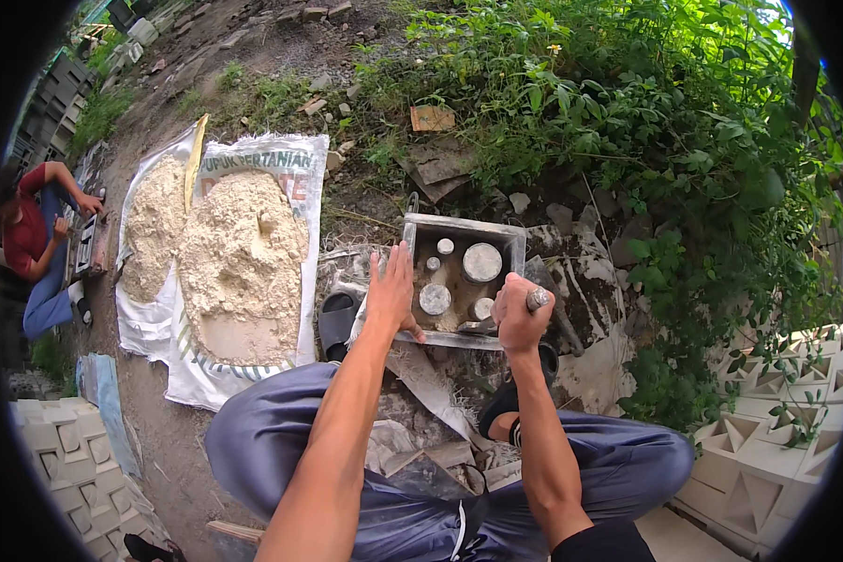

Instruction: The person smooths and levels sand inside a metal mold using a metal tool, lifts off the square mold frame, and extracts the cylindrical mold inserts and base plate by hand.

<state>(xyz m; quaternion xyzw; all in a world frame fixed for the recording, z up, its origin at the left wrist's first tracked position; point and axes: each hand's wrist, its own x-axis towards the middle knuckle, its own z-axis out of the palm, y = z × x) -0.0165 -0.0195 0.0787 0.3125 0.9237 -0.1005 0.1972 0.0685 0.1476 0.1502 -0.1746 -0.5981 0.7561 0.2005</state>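
Note:
A square mould box [464, 223] with raised walls sits on the ground ahead of my crossed legs. Inside it stand several round pale plugs of different sizes, such as a large disc [482, 262] and a smaller one [435, 300], with sandy powder between them. My left hand [393, 292] lies along the box's left wall, fingers stretched out. At the right wall my right hand [523, 314] is closed round the handle of a trowel [538, 299]. Part of its flat blade seems to show inside the near right corner; the rest is hidden by my hand.
To the left, white sacks [311, 155] lie spread under heaps of pale powder [244, 244]. Another person [42, 220] sits at the far left. Patterned pale blocks are stacked at lower left [80, 459] and right [768, 440]. Dense plants [618, 122] grow behind the box.

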